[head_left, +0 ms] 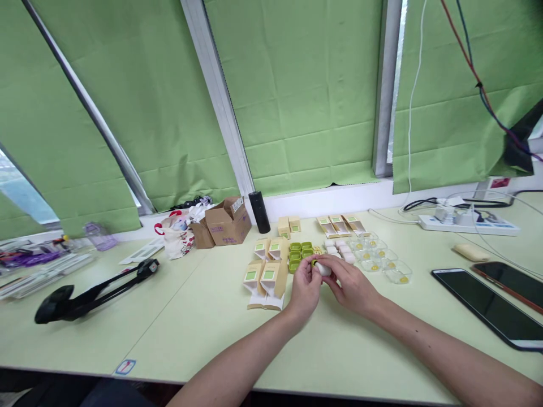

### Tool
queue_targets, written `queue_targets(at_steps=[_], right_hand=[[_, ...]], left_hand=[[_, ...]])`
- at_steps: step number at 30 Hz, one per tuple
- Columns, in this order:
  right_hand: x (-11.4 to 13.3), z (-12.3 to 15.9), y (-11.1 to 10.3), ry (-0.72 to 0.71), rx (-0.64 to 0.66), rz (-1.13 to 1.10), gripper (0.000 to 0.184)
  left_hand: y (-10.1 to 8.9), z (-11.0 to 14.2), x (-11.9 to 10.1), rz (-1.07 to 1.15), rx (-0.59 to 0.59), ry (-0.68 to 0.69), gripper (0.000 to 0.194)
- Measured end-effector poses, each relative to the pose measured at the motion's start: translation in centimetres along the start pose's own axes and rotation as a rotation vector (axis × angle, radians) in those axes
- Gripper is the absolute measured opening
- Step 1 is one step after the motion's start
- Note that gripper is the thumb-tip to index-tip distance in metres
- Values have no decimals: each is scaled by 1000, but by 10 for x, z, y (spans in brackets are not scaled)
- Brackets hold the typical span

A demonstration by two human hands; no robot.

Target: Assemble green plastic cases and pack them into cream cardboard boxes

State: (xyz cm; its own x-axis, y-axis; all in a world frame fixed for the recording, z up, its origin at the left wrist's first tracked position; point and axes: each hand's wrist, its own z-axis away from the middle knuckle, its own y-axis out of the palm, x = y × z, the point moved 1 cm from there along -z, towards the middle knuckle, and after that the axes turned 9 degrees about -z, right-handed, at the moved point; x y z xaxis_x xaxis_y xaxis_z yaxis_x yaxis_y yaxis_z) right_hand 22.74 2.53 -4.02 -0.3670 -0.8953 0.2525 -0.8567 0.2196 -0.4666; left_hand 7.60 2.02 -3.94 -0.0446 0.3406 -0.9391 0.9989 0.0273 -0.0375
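Note:
Close together above the table, my left hand (pixel 306 285) and my right hand (pixel 350 281) are both closed around a small white rounded piece (pixel 323 269). An olive-green part shows at its left end, by my left fingertips; whether the two are joined I cannot tell. Just behind my left hand sit several small green square cups (pixel 296 254). White and pale pink blocks (pixel 347 252) lie behind my right hand, beside tiny yellow pieces (pixel 317 250). To the right stand several clear plastic cups (pixel 397 273) with something yellow inside. Open cardboard boxes (pixel 268 277) with green windows are left of my hands.
More small boxes (pixel 341 224) stand farther back. A black cylinder (pixel 259 213), a brown carton (pixel 229 223) and a cloth bag (pixel 176 234) line the window side. Phones (pixel 483 302) and a power strip (pixel 469 224) are at right, a black strapped device (pixel 97 291) at left.

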Motion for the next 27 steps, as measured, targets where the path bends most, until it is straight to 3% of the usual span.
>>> queue_targets(at_steps=[17, 27], right_hand=[[9, -5, -2, -118, -44, 52, 45], [-6, 5, -2, 31, -54, -4, 49]], left_hand=[[4, 11, -2, -45, 24, 46, 32], [1, 12, -5, 47, 171, -6, 74]])
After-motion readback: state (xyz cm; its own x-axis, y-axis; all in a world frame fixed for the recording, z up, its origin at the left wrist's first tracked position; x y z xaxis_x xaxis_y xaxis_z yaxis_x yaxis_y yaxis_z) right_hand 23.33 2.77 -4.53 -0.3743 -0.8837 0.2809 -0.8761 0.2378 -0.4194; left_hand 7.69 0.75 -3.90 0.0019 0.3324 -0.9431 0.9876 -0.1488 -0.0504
